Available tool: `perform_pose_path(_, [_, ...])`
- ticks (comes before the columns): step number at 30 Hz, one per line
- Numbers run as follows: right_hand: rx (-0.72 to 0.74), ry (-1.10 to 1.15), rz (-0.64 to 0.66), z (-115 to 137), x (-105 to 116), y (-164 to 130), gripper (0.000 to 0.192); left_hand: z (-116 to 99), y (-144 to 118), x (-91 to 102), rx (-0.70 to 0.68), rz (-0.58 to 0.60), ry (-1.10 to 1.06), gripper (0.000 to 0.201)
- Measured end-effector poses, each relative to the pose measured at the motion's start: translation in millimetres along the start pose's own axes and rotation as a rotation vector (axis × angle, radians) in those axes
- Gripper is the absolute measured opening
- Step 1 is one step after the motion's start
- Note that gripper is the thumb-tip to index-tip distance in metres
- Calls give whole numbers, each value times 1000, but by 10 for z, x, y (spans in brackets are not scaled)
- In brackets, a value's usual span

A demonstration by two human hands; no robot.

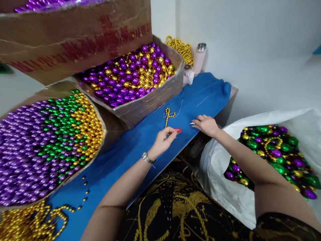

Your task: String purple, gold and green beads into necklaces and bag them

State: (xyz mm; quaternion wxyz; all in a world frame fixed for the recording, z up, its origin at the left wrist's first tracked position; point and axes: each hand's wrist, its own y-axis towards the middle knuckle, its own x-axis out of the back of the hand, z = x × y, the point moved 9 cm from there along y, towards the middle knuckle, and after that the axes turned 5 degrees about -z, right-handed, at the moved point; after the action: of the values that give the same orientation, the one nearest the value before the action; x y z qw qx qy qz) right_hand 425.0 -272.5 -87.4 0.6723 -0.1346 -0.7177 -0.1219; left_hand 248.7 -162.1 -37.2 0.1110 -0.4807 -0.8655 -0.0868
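A short string of gold beads (168, 117) lies on the blue cloth (120, 150), its long axis running away from the person. The left hand (163, 140) pinches its near end beside a red lighter (177, 130). The right hand (206, 124) rests fingers-down nearby, touching something small and silvery I cannot make out.

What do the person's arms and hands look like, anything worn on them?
Both arms are bare, no sleeves or gloves. The left hand has a silver metal wristwatch at its wrist. The right hand shows no watch or band.
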Motion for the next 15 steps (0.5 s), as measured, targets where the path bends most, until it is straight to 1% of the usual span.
perform_pose_path(2, [-2,-31,2,-131,-2,202,43,59,-43,203,92,-91,-157,24])
perform_pose_path(4, [-62,-74,-9,-352,22,385,41,112,-89,328,181,-162,-332,27])
perform_pose_path(6, [-115,-119,-16,-563,41,545,42,157,-129,361,264,-196,-508,29])
perform_pose_path(8, [-119,-144,-11,-684,37,681,41,203,-166,342,341,-213,-648,31])
perform_pose_path(10, [-90,-146,1,-718,26,789,36,257,-199,315,404,-227,-744,31])
perform_pose_path(12, [-64,-137,2,-702,43,862,34,312,-231,304,445,-241,-807,31])
perform_pose_path(15, [-70,-96,-48,-578,178,882,43,381,-279,338,466,-275,-845,31])
